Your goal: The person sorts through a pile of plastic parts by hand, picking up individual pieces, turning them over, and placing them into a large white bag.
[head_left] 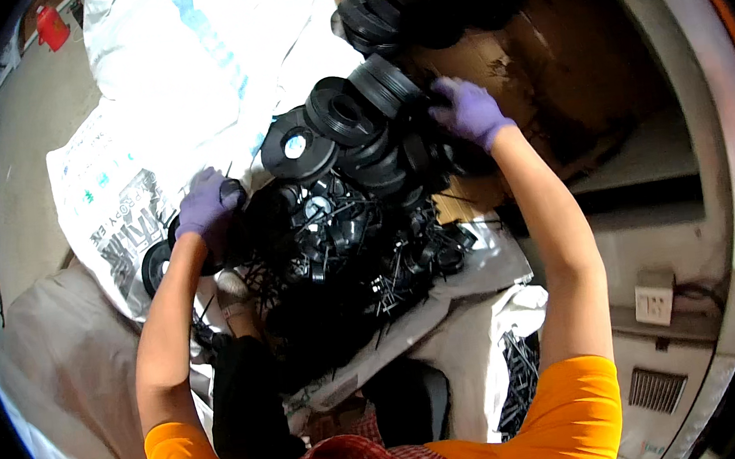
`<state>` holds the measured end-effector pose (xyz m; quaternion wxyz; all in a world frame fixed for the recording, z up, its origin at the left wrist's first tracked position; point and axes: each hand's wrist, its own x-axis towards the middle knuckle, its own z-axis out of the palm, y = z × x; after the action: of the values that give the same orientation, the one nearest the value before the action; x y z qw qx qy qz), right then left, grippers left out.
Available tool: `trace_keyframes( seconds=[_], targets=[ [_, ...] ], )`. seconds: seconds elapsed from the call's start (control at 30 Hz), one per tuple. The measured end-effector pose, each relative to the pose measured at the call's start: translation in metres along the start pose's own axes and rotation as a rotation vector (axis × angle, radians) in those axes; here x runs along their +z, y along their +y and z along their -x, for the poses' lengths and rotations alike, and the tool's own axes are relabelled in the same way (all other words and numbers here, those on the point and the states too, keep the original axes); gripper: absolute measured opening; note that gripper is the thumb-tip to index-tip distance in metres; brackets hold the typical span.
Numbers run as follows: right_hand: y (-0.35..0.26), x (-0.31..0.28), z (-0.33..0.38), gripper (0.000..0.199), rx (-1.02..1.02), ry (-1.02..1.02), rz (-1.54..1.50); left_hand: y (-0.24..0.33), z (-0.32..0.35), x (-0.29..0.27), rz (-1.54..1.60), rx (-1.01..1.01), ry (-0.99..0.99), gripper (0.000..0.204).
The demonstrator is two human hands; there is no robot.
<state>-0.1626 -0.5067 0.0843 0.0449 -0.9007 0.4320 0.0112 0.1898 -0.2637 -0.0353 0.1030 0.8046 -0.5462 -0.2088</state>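
1. The landmark is the heap of black plastic wheels (341,232), lying on a white printed sack (108,201); thin black rods are tangled through the heap's near side.
2. The left hand (206,205), in a purple glove, rests at the heap's left edge, fingers curled over a black wheel (227,194); how tightly it grips I cannot tell, as the palm hides the contact.
3. The right hand (469,112), also gloved, sits at the heap's far right, fingers spread and bent onto a leaning row of wheels (372,96); it looks pressed against them rather than closed round one.
4. A second stack of wheels (374,16) stands beyond the heap, against a brown cardboard box (493,58).
5. Risk, as I judge it: the leaning row could topple into the heap if the right hand lets go suddenly; the rods could snag a glove or drag extra wheels along; loose wheels may roll off the sack.
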Motion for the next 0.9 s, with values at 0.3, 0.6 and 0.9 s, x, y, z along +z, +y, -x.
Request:
trace_keyframes(
  seconds=[0.3,0.6,0.9],
  targets=[
    [-0.036,0.063,-0.208,0.078,0.134,0.238,0.053,-0.006,-0.155,0.064,0.011,-0.241,0.228,0.078],
    [0.000,0.092,-0.185,0.075,0.261,-0.153,-0.024,0.020,-0.186,0.061,-0.239,-0.339,-0.023,0.069],
    [-0.083,0.111,0.062,0.047,-0.293,-1.223,-0.202,0.030,-0.185,0.043,-0.270,-0.323,-0.134,0.052]
  ],
)
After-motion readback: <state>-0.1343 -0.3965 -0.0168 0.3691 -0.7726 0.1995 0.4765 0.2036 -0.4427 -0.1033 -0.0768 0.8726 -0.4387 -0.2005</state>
